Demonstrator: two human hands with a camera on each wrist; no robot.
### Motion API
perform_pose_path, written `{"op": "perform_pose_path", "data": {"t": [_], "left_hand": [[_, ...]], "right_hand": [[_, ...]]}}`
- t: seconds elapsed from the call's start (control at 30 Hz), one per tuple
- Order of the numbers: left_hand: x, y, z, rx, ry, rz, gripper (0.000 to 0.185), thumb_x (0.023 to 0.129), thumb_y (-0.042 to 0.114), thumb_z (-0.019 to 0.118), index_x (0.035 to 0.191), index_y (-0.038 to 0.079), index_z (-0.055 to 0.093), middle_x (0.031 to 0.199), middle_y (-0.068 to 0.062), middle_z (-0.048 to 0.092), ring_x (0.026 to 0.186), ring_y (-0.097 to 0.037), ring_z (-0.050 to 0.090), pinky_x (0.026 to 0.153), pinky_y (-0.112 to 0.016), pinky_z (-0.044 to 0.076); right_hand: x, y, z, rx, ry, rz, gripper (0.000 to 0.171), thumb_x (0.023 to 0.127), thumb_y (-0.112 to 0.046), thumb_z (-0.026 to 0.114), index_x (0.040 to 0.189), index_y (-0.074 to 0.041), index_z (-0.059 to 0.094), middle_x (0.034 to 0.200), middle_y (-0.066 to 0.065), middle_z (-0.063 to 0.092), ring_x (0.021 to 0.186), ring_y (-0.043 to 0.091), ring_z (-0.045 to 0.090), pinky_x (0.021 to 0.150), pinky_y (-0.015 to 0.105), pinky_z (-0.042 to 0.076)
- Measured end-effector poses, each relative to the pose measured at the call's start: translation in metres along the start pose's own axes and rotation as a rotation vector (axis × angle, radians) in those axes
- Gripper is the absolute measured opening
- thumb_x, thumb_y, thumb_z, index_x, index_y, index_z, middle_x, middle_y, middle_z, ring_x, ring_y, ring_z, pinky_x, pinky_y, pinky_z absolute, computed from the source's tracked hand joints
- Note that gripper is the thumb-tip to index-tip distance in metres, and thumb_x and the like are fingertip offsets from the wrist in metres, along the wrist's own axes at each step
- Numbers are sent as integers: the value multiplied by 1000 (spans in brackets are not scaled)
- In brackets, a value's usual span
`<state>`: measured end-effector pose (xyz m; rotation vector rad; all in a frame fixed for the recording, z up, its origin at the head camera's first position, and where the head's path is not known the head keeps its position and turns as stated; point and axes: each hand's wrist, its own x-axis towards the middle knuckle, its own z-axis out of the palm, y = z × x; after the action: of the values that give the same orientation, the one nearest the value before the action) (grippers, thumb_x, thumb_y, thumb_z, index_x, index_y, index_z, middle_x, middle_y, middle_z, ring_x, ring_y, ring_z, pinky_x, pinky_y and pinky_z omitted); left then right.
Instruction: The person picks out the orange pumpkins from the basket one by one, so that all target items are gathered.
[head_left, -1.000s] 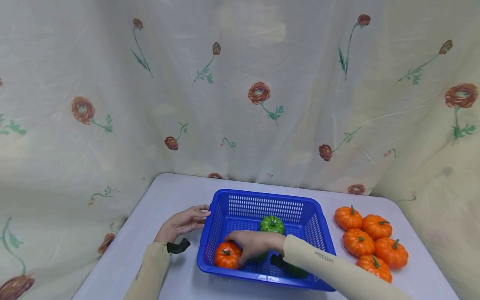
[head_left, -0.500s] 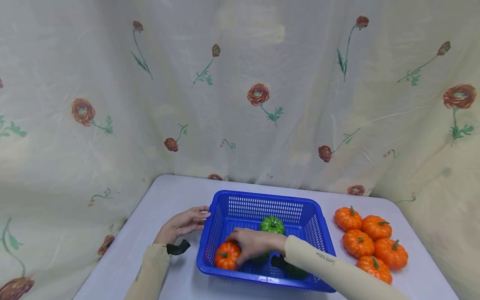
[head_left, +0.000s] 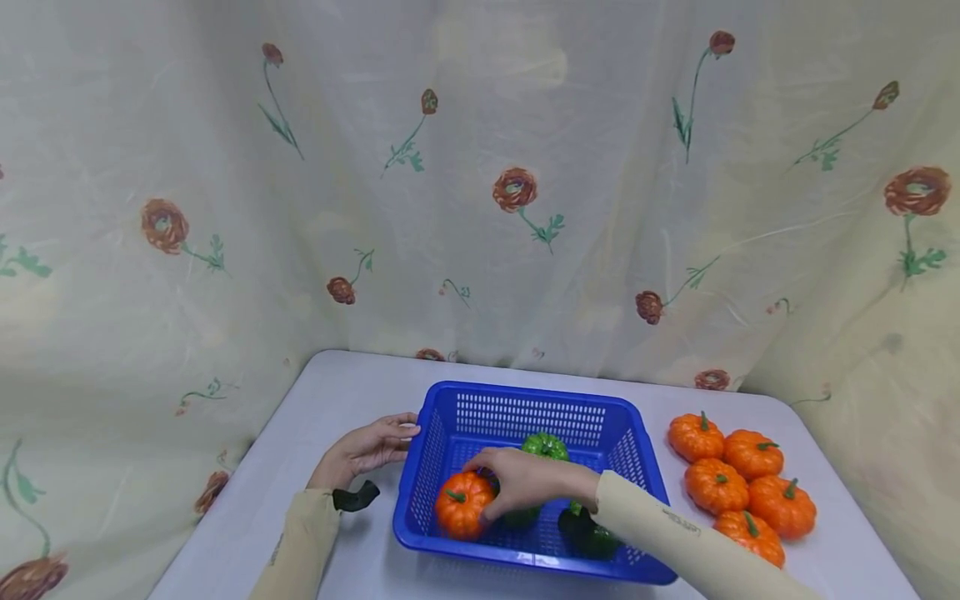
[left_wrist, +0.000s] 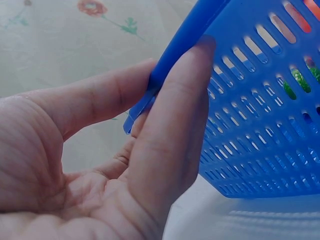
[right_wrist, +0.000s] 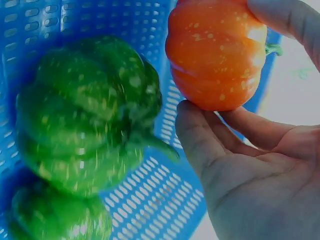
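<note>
My right hand (head_left: 517,482) grips a small orange pumpkin (head_left: 459,507) between thumb and fingertips, over the left part of a blue plastic basket (head_left: 540,392). In the right wrist view the pumpkin (right_wrist: 217,55) shows pale speckles, and its stem points right. Green pumpkins lie in the basket: one (head_left: 546,446) behind my right hand, another (head_left: 592,542) under the right wrist, and one (right_wrist: 90,115) close beside the held pumpkin. My left hand (head_left: 375,448) pinches the basket's left rim (left_wrist: 185,40), thumb on one side and fingers on the other.
Several orange pumpkins (head_left: 718,487) sit in a cluster on the white table (head_left: 352,383), right of the basket. A flowered curtain (head_left: 465,208) hangs behind the table and along both sides.
My right hand has lifted the orange pumpkin slightly and shifted it a little to the right. The right forearm has moved right, uncovering more of the green pumpkin beneath. The left hand stays put.
</note>
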<state>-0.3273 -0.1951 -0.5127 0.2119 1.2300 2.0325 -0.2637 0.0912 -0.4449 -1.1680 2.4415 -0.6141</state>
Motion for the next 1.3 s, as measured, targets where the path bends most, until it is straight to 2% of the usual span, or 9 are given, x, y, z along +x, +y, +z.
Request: {"op": "perform_pose_path", "data": {"t": [0.13, 0.27, 0.47, 0.63, 0.87, 0.97, 1.1, 1.23, 1.3], "left_hand": [[0, 1, 0, -4, -13, 12, 26, 94, 4, 45, 118, 4, 37, 107, -12, 60, 90, -19, 61, 78, -31, 54], [0, 3, -1, -28, -3, -3, 27, 93, 3, 46, 119, 4, 37, 107, -12, 59, 91, -20, 61, 78, -31, 54], [-1, 2, -3, -18, 28, -4, 35, 92, 4, 49, 123, 3, 34, 109, -13, 59, 93, -20, 61, 79, -31, 53], [-1, 2, -4, -10, 49, -5, 37, 92, 4, 50, 125, 2, 33, 110, -13, 59, 94, -20, 61, 79, -32, 53], [-1, 4, -6, -9, 75, -14, 37, 91, 5, 52, 123, 4, 33, 109, -12, 59, 94, -20, 60, 77, -30, 54], [-2, 5, -6, -2, 83, -15, 36, 91, 5, 52, 122, 5, 34, 108, -11, 59, 93, -19, 60, 76, -30, 54], [-5, 6, -7, 0, 82, -19, 36, 91, 6, 52, 122, 5, 35, 108, -11, 60, 93, -19, 60, 76, -30, 54], [-8, 6, -7, -2, 62, -18, 36, 91, 5, 51, 122, 4, 34, 107, -11, 60, 92, -19, 60, 75, -29, 54], [-8, 6, -6, -6, 51, -15, 35, 92, 5, 49, 123, 4, 34, 107, -11, 60, 92, -19, 61, 75, -29, 55]], "right_hand": [[-18, 3, -11, 129, 52, 48, 64, 67, -36, 75, 122, -13, 53, 112, -5, 57, 97, 6, 54, 83, 25, 50], [-41, 9, -24, 210, 110, 105, 63, 69, -36, 75, 123, -15, 52, 114, -5, 57, 100, 11, 54, 83, 29, 50], [-84, 26, -42, 259, 240, 197, 63, 71, -38, 75, 125, -18, 50, 119, -1, 54, 107, 18, 53, 88, 37, 49], [-126, 37, -51, 309, 340, 323, 65, 71, -39, 74, 128, -19, 48, 125, 7, 50, 113, 27, 50, 90, 43, 47], [-190, 54, -59, 324, 458, 491, 74, 75, -44, 70, 134, -11, 39, 135, 16, 42, 120, 39, 42, 91, 48, 45], [-219, 61, -58, 259, 495, 578, 77, 78, -46, 66, 136, -7, 35, 135, 23, 39, 118, 44, 42, 87, 51, 46], [-258, 79, -49, 239, 502, 695, 80, 83, -47, 60, 137, 3, 28, 135, 31, 33, 118, 48, 39, 83, 47, 50], [-295, 106, -36, 295, 527, 770, 81, 87, -44, 55, 136, 11, 21, 135, 36, 27, 118, 50, 35, 80, 40, 52], [-312, 118, -31, 332, 529, 810, 83, 89, -43, 53, 136, 14, 17, 136, 38, 22, 119, 51, 32, 81, 40, 52]]}}
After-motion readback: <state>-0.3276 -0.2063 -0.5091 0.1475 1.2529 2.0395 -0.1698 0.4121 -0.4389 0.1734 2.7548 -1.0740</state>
